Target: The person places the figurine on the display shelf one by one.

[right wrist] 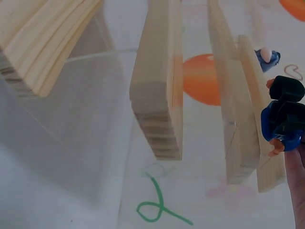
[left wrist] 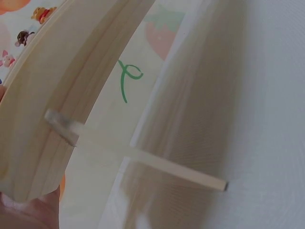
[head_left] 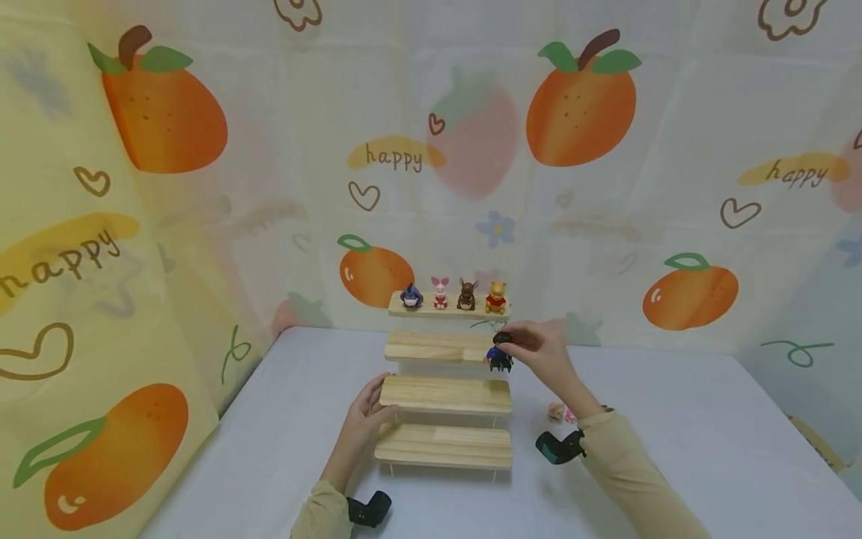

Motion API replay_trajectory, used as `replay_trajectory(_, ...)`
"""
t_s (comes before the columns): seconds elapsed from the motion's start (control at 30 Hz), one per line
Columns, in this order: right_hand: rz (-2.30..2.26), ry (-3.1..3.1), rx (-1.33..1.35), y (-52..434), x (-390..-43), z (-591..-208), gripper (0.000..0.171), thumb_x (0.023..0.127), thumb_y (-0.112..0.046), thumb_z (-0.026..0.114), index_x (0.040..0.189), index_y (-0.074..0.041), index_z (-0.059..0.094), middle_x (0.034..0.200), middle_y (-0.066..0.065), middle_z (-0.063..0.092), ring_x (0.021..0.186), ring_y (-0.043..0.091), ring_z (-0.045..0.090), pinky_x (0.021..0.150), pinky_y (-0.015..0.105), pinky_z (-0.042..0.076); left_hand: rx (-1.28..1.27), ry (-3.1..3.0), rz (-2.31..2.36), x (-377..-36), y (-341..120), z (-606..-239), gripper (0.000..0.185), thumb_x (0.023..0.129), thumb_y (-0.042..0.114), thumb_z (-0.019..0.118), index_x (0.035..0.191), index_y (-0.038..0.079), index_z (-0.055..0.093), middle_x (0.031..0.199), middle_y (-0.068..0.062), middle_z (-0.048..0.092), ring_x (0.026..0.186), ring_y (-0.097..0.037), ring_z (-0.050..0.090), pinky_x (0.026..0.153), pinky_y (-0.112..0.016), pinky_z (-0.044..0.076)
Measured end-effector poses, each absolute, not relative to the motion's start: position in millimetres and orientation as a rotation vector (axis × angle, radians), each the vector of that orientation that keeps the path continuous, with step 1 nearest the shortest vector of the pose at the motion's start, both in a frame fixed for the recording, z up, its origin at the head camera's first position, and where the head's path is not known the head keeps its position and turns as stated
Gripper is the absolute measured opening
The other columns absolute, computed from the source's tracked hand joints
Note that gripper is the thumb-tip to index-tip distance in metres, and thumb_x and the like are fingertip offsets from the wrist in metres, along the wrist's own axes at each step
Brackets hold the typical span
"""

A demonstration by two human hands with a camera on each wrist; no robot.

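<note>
A four-step wooden shelf (head_left: 444, 393) stands on the grey table. My right hand (head_left: 517, 346) pinches a small black and blue figurine (head_left: 500, 357) at the right end of the second step from the top. In the right wrist view the figurine (right wrist: 284, 116) hangs beside the plank ends, with a fingertip (right wrist: 299, 191) below it. My left hand (head_left: 376, 391) rests with relaxed fingers against the left end of the third step; a bit of that hand (left wrist: 33, 212) shows under the plank (left wrist: 52, 95).
Several figurines stand on the top step: a blue-grey one (head_left: 411, 296), a pink one (head_left: 441, 293), a brown one (head_left: 467, 294) and a yellow one (head_left: 495, 298). Two small toys (head_left: 560, 412) lie on the table right of the shelf. Fruit-print cloth walls enclose the table.
</note>
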State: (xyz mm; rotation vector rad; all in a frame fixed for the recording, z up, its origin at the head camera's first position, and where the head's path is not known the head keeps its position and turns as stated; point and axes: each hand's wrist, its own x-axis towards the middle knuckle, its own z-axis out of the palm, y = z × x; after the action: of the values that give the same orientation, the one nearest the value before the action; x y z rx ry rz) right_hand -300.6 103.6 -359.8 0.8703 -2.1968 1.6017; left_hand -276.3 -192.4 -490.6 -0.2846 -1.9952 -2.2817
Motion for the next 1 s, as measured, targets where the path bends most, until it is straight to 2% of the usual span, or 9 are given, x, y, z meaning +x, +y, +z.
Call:
replay_trajectory(0.37, 1.679, -2.248, 0.782, 81.1, -305.2, -357.2, 0.023, 0.080, 0.005, 0.062, 0.103, 0.009, 0.059, 0.097, 0.022, 0.060, 0.087, 0.030, 0.058, 0.075, 0.026, 0.051, -0.286, -2.004, -2.278, -274.6, -192.2, -490.1, 0.067, 0.078, 0.006, 0.068, 0.134, -0.003, 0.033, 0.135, -0.021, 0.036, 0.119, -0.030, 0.039, 0.094, -0.025, 0.037)
replay_trajectory(0.73, 1.617, -2.283, 0.784, 63.6, -308.2, -347.5, 0.022, 0.080, 0.000, 0.064, 0.100, 0.007, 0.062, 0.091, 0.021, 0.063, 0.082, 0.032, 0.061, 0.071, 0.031, 0.052, -0.271, -1.992, -2.312, -275.9, -193.2, -489.6, 0.066, 0.077, 0.006, 0.069, 0.134, 0.000, 0.034, 0.135, -0.018, 0.037, 0.119, -0.028, 0.040, 0.094, -0.026, 0.037)
replay_trajectory(1.0, 1.637, -2.261, 0.824, 53.7, -310.1, -349.3, 0.022, 0.080, 0.003, 0.064, 0.100, 0.011, 0.060, 0.091, 0.024, 0.062, 0.082, 0.034, 0.060, 0.071, 0.030, 0.052, -0.291, -2.003, -2.285, -275.4, -192.9, -488.7, 0.069, 0.077, 0.006, 0.069, 0.134, -0.004, 0.031, 0.135, -0.019, 0.037, 0.119, -0.029, 0.040, 0.095, -0.026, 0.036)
